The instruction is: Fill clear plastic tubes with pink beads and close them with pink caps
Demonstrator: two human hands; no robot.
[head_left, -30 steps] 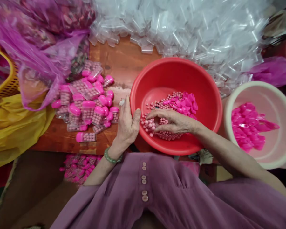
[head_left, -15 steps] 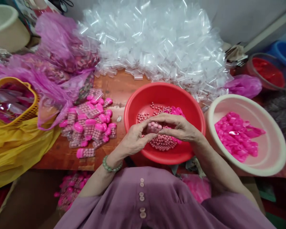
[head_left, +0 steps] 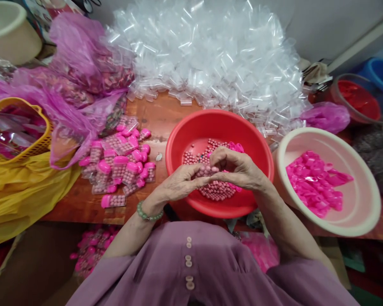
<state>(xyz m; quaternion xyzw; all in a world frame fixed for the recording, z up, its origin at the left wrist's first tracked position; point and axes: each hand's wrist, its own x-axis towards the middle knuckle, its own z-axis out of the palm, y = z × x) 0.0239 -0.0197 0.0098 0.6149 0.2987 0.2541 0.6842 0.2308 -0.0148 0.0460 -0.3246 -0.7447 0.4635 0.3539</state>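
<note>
My left hand [head_left: 180,182] grips a small clear plastic container [head_left: 204,171] filled with pink beads, its mouth turned to the right. My right hand [head_left: 242,168] is at that mouth, its fingers curled and closed; whatever they hold is hidden. Both hands are over a red basin [head_left: 178,131]. Loose pink beads [head_left: 218,191] lie inside it, together with a few bright pink caps [head_left: 236,147]. Left of the basin, a pile of filled containers with pink caps [head_left: 119,163] rests on the wooden table [head_left: 153,114].
Clear empty containers [head_left: 207,51] form a large heap at the back. A white basin [head_left: 364,187] of pink caps [head_left: 315,180] stands at right. At left are a yellow basket [head_left: 35,146], a yellow bag [head_left: 28,191] and purple plastic bags [head_left: 76,46].
My right fingers have curled in from arching over the container to closing at its mouth. My left hand still holds the container, which is tipped slightly flatter.
</note>
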